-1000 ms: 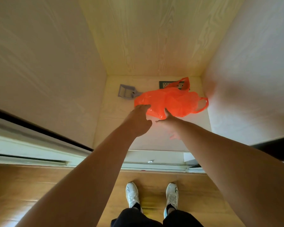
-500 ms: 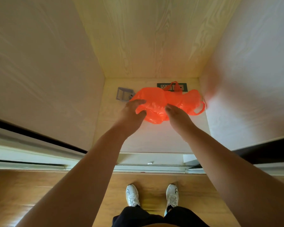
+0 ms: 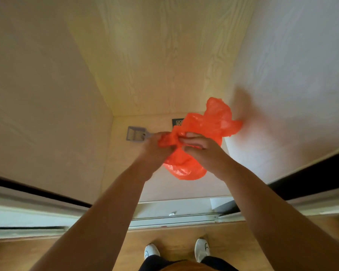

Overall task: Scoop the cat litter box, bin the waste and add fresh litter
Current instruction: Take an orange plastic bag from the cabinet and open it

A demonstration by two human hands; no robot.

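My left hand (image 3: 157,147) and right hand (image 3: 199,147) both clutch a crumpled orange plastic bag (image 3: 202,130), lifted above the pale floor. It hides most of a dark floor drain (image 3: 177,122). A grey litter scoop (image 3: 135,133) lies behind, handle covered by my left hand.

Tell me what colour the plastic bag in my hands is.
Bright orange. The plastic bag shows clearly in the head view, bunched between the left hand and right hand.

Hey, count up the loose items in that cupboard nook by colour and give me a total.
Orange: 1, the plastic bag, held in the left hand and right hand
Grey-purple: 1, the litter scoop on the shelf
Total: 2
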